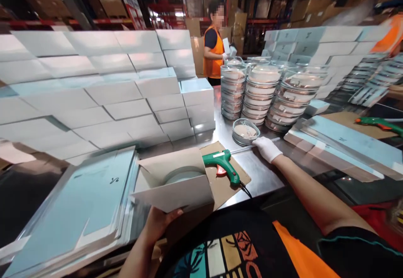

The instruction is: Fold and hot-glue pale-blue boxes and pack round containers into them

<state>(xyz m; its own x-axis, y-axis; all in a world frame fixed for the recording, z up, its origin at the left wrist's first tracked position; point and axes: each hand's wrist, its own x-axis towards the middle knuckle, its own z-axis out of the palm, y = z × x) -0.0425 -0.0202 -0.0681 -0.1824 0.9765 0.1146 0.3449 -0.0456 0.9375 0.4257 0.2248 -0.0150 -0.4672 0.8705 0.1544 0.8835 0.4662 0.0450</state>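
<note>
My bare left hand (162, 223) grips the near underside of a white cardboard box (173, 194), tilted with its open end toward me. Inside it, the rounded rim of a clear glass dish (182, 175) shows. My right hand (267, 149), in a white glove, is closed low over the metal table, its fingertips beside a single round glass container (245, 132). A pale glue stick (241, 148) runs from the green glue gun (222, 160) toward that hand and shows again beyond it. Whether the fingers pinch the stick or touch the glass is hidden.
White boxes (126, 106) form a wall at the left. Flat blue-white cartons (94, 190) lie at left, more (355, 139) at right. Stacked glass containers (261, 89) stand behind the single one. A co-worker (214, 47) in an orange vest stands across the table.
</note>
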